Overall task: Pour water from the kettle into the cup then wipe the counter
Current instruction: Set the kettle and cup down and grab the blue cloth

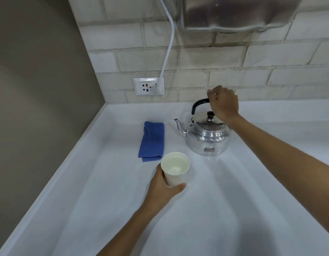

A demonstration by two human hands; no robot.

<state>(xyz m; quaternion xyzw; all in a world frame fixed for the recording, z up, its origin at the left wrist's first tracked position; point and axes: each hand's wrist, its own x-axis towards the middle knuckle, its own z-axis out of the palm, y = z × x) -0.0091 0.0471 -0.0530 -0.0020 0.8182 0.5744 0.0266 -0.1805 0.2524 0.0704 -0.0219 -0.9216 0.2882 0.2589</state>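
There is one view only, from a wide-angle camera worn on the person's head. It looks forward and steeply down onto the white table [234, 209], towards the corner where a plain grey wall [36, 89] on the left meets a pale brick wall [234, 58] at the back. Both forearms reach in from the bottom and right edges. The table fills the lower frame at close range, its straight edges bowed by the lens
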